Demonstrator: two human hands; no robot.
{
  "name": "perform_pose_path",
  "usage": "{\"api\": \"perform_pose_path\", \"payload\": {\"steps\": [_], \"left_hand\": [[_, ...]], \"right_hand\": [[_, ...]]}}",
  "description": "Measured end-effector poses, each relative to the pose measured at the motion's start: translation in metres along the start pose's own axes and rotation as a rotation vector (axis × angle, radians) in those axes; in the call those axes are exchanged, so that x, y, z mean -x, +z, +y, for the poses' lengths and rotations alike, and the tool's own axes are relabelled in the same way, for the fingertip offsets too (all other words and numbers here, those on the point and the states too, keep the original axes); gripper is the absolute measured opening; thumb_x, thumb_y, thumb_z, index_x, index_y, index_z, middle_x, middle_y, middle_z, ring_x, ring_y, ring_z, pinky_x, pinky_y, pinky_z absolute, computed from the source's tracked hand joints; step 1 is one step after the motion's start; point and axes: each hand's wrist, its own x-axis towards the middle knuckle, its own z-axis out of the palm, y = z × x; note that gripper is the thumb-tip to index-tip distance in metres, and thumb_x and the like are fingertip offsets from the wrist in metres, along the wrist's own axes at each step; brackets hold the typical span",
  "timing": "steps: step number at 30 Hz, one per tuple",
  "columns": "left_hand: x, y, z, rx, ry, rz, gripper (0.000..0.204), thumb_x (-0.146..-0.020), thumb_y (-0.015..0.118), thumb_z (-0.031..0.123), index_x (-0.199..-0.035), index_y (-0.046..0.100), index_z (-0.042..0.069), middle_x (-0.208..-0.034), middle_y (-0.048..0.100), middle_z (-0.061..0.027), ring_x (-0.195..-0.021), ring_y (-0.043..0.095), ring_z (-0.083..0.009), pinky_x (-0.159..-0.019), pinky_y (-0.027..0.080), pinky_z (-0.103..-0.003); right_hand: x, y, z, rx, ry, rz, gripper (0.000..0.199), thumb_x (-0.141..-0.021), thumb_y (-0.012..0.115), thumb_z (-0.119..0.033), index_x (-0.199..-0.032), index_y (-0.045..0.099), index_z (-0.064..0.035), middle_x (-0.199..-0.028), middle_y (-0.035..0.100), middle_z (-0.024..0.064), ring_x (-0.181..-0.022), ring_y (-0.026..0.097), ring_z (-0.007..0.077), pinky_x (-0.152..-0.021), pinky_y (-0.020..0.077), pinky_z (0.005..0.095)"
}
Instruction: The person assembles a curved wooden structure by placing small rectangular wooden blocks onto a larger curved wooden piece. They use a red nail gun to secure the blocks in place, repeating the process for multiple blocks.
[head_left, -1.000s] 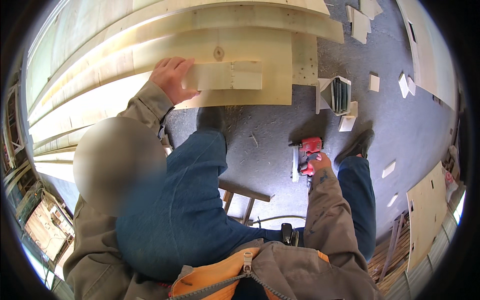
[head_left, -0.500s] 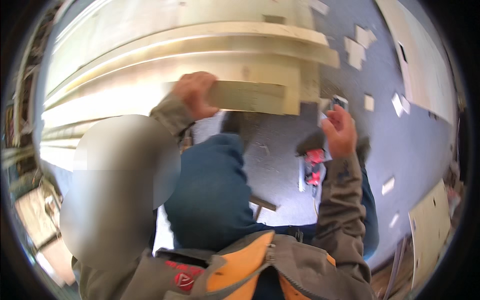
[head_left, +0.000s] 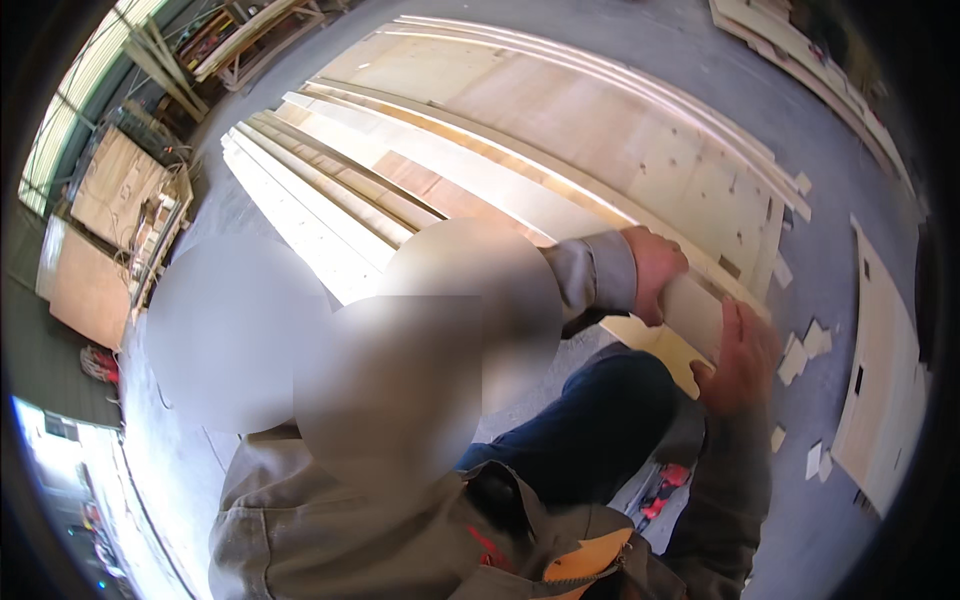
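Observation:
A short pale wooden board (head_left: 692, 312) lies over the near right end of the stacked timber. My left hand (head_left: 657, 272) grips its left end, fingers wrapped over the edge. At the other end, my right hand (head_left: 740, 355) is closed around the board, fingers on top and thumb toward me; motion blurs it a little. A yellowish wooden piece (head_left: 655, 345) shows below the board, beside my knee. Whether my right hand holds anything else is hidden.
Long planks (head_left: 330, 225) and wide plywood sheets (head_left: 600, 130) stretch away to the left and far side. Wood offcuts (head_left: 800, 350) litter the floor on the right near a leaning-looking panel (head_left: 880, 370). A red power tool (head_left: 665, 490) sits by my legs.
My right hand, earlier apart from the board with a small dark-and-silver object at its fingers, has come onto the board's right end. My left hand stays on the board; the view has swung left.

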Motion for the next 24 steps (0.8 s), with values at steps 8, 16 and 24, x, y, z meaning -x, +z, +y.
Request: {"api": "perform_pose_path", "payload": {"steps": [8,16,24], "left_hand": [[0.053,-0.032,0.018,0.05,0.096,0.358,0.073,-0.062,0.093,0.035,-0.123,0.071,0.003,-0.122,0.07,-0.022,-0.12,0.065,-0.0431,-0.11,0.048,-0.049],[0.172,0.022,-0.059,0.836,-0.875,1.441,0.086,-0.09,0.085,0.028,-0.158,0.042,-0.005,-0.151,0.055,-0.0184,-0.134,0.056,-0.0298,-0.111,0.047,-0.043],[0.191,0.031,-0.097,1.926,-0.526,1.219,0.054,-0.11,0.058,0.047,-0.145,0.056,0.006,-0.139,0.067,-0.016,-0.125,0.067,-0.0324,-0.105,0.057,-0.049]], "right_hand": [[-0.003,-0.026,-0.018,0.04,-0.089,-0.034,0.08,-0.076,0.078,-0.013,-0.152,0.052,-0.0062,-0.135,0.061,0.0172,-0.125,0.06,0.0407,-0.107,0.0446,0.0537],[0.011,-0.049,-0.028,0.084,-0.121,-0.133,0.085,-0.074,0.079,-0.016,-0.154,0.05,-0.0113,-0.13,0.06,0.0195,-0.122,0.06,0.0437,-0.106,0.0459,0.055],[0.027,-0.041,-0.036,0.047,-0.142,-0.212,0.105,-0.061,0.095,-0.029,-0.154,0.05,-0.0123,-0.13,0.06,0.0192,-0.121,0.06,0.0437,-0.102,0.0472,0.0559]]}}
